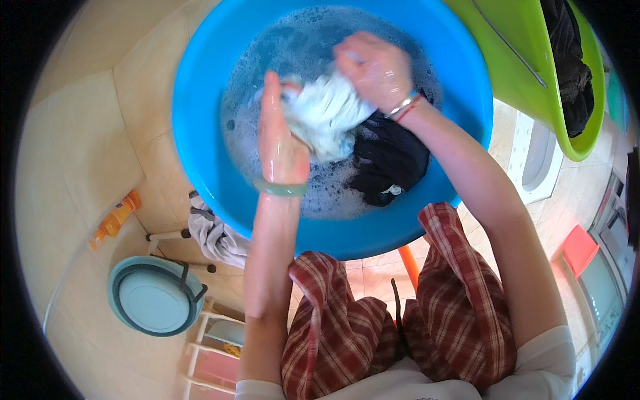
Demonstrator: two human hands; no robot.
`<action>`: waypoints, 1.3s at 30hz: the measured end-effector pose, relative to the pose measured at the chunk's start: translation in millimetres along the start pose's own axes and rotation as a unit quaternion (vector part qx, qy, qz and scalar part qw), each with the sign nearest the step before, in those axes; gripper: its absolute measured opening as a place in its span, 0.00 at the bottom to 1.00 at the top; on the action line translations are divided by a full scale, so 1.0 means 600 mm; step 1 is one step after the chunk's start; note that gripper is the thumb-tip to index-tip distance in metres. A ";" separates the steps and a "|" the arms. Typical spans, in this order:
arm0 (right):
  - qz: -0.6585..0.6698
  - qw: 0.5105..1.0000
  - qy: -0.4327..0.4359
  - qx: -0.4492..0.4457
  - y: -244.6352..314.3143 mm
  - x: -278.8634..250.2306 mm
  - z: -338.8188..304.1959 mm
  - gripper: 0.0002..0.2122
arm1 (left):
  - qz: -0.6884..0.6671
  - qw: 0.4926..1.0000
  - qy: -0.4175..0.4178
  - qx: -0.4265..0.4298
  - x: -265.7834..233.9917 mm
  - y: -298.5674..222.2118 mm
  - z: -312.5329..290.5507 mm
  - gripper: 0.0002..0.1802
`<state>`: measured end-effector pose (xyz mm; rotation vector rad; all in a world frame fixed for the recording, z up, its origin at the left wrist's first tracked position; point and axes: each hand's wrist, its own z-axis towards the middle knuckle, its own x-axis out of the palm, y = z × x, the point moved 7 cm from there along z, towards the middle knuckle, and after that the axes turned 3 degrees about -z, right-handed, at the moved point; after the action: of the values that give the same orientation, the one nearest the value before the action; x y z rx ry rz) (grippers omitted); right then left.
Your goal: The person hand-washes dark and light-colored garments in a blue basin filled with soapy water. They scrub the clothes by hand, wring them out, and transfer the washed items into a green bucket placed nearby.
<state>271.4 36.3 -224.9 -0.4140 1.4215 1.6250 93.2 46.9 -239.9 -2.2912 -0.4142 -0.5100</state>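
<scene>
A white wet cloth (327,110) is stretched between my hands over soapy water. My right hand (379,72) is closed in a fist on its upper right part, slightly smeared by motion. My left hand (283,150), with a green bangle at the wrist, grips its left side, one digit pointing up along the edge; its other fingers are mostly hidden by the cloth. Beside the white cloth, a black garment (393,159) lies half in the suds. All this is inside a large blue basin (463,87) in front of my knees.
A green bucket (507,53) holding dark clothing (573,73) stands at the upper right, near a white floor fixture (535,157). At left are a grey cloth (217,233), a folding basin (157,303), a rack (200,347) and an orange bottle (117,217). A red dustpan-like object (579,250) is at right.
</scene>
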 end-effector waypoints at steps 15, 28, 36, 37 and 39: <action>-0.208 0.922 0.227 -0.234 0.048 0.074 -0.060 0.24 | 0.791 0.514 0.062 0.325 -0.018 0.021 -0.045 0.54; -0.174 0.965 0.160 -0.110 0.012 0.077 -0.005 0.19 | 0.243 0.968 -0.054 0.000 -0.097 0.016 0.009 0.35; 0.131 0.919 0.315 -0.200 0.249 -0.032 -0.107 0.20 | -0.026 0.983 0.088 -0.158 -0.026 0.022 0.002 0.40; 0.160 0.908 0.323 -0.213 0.270 -0.039 -0.115 0.16 | 0.016 0.987 0.090 -0.129 -0.025 0.013 -0.005 0.40; 0.204 0.904 0.298 -0.228 0.304 -0.050 -0.123 0.09 | 0.051 0.993 0.072 -0.081 -0.029 0.010 -0.002 0.41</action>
<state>120.5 -29.0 -112.5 -1.0073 1.6291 2.3197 80.2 39.9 -251.1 -2.3972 -0.1886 -0.6746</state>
